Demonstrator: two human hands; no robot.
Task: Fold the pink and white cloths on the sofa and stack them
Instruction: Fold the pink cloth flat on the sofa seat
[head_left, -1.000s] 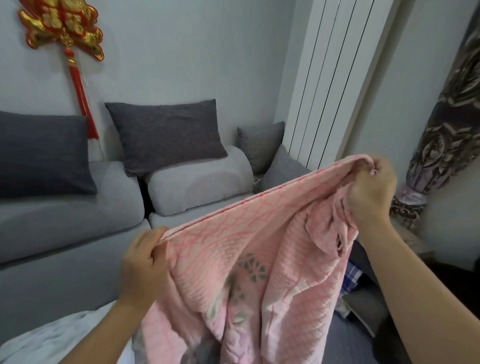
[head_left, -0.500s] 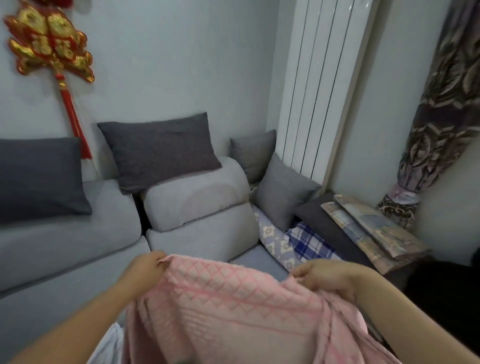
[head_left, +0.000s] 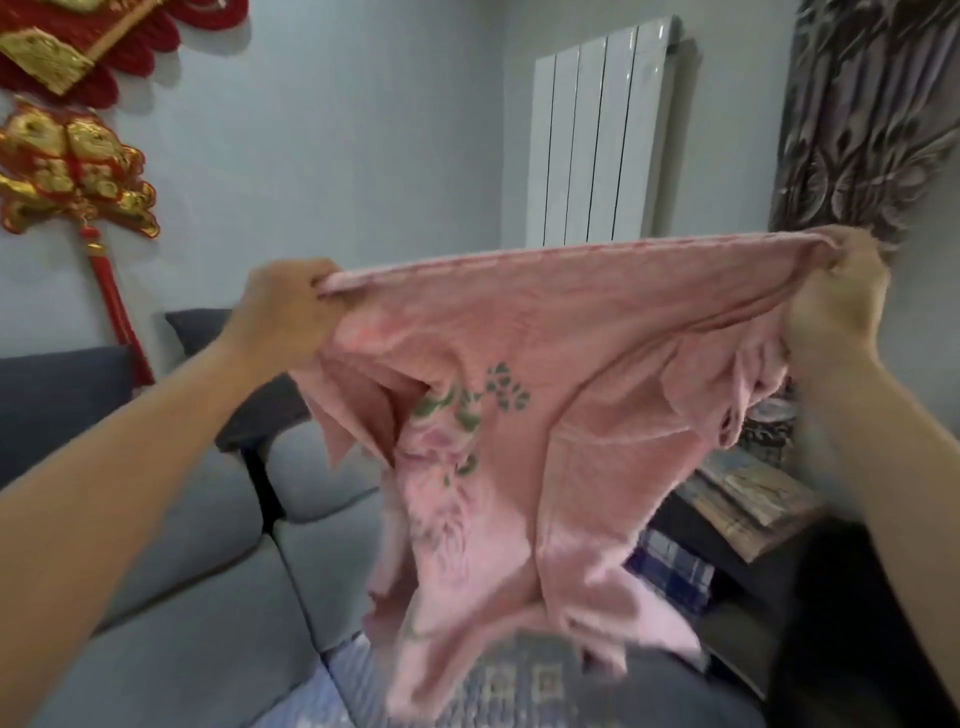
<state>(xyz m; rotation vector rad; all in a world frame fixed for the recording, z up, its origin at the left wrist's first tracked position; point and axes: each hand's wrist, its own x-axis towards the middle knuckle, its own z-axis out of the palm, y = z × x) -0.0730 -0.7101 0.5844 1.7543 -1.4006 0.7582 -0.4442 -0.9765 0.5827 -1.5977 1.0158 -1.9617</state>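
A red and gold wall ornament (head_left: 67, 171) is seen at the far left, above the grey sofa (head_left: 197, 597). The left hand (head_left: 283, 306) is raised, its fingers (head_left: 317, 283) pinched shut on one top corner of the pink cloth (head_left: 545, 415). The cloth is held up in the air in front of the sofa, its top edge pulled tight and the rest hanging down crumpled. A white radiator (head_left: 597, 140) is seen behind. The other corner is gripped by the right hand (head_left: 836, 306), fingers closed on it.

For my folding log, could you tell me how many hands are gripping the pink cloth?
2: the left hand grips the pink cloth at its top left corner, the right hand at its top right.
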